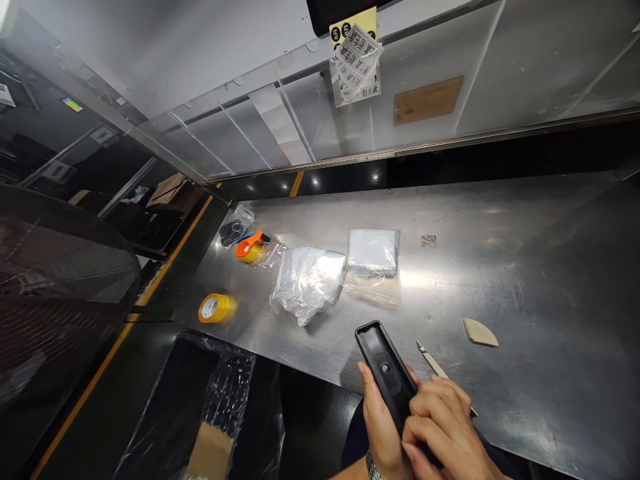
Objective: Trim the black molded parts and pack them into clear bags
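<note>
While the left hand and the right hand hold a black plastic case above the near edge of the steel worktop, the fingers of both are clenched on it: the left ones run along its side, and the right ones wrap its lower end. Its upper end stands clear of them, showing a round hole in its recessed face.

A craft knife lies just beside the right hand, with a beige curved piece farther right. A watch circles the left wrist. Below the worktop's edge, at lower left, stands a black bin lined with plastic.

Well apart from the hands, toward the centre, lie a clear bag bundle and a flat packet. A yellow tape roll and an orange tape dispenser sit nearer the far left end. A small square code sticker marks the steel. Printed sheets hang at top centre, their characters too skewed to read.
</note>
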A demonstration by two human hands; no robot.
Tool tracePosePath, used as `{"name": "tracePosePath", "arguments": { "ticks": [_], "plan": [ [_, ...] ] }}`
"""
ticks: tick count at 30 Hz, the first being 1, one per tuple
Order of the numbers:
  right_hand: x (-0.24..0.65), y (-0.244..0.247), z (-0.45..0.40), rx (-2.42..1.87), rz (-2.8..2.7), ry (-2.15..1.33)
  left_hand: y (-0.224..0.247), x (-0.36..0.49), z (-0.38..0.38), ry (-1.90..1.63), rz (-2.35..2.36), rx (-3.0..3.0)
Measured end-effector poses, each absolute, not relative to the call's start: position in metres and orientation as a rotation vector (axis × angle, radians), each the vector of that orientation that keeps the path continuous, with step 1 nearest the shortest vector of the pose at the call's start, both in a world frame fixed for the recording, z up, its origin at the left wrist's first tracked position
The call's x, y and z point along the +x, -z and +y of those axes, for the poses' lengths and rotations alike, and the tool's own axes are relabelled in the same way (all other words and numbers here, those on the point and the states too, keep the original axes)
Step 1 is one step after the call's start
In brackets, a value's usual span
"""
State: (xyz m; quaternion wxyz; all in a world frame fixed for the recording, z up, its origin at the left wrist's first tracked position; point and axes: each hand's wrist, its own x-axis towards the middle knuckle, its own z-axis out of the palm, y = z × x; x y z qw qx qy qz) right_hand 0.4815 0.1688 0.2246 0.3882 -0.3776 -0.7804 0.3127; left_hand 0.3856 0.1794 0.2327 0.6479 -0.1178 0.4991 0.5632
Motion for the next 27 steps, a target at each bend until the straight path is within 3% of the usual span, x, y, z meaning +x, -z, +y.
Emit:
{"name": "tracePosePath", "arguments": {
  "ticks": [8,22,27],
  "plan": [
    [0.503,-0.229,0.182,-1.081,-1.755,-0.818,-0.233,0.389,0.176,-1.233,0.784,-0.194],
    [0.508,-0.226,0.21,-1.185,-1.843,-0.703,-0.219,0.39,0.169,-1.081,0.915,-0.105],
    [0.508,-0.235,0.236,-1.213,-1.941,-0.906,-0.21,0.386,0.162,-0.914,0.895,-0.012]
  ]
}}
